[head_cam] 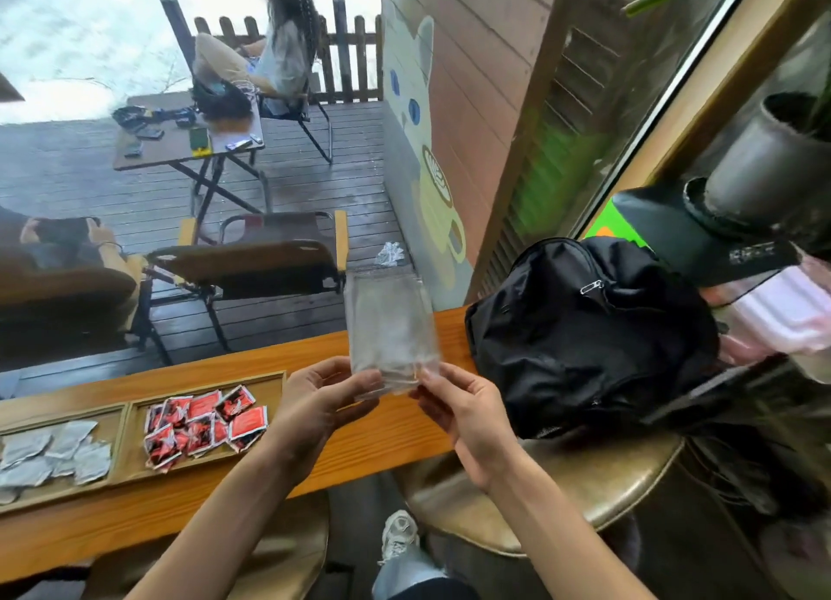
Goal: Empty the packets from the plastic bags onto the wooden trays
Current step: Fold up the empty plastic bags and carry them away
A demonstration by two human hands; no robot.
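Observation:
A clear plastic bag (390,329) stands upright in the air above the wooden counter, and it looks empty. My left hand (321,404) pinches its lower left corner. My right hand (463,408) pinches its lower right corner. To the left lies a wooden tray (123,419) with two compartments. Several red and black packets (204,424) are heaped in its right compartment. Grey-white packets (54,455) fill the left compartment.
A black backpack (589,334) sits on the counter's right end, close to my right hand. A round stool (598,487) stands below it. Beyond the counter (382,437) are a deck, folding chairs, a small table and two seated people.

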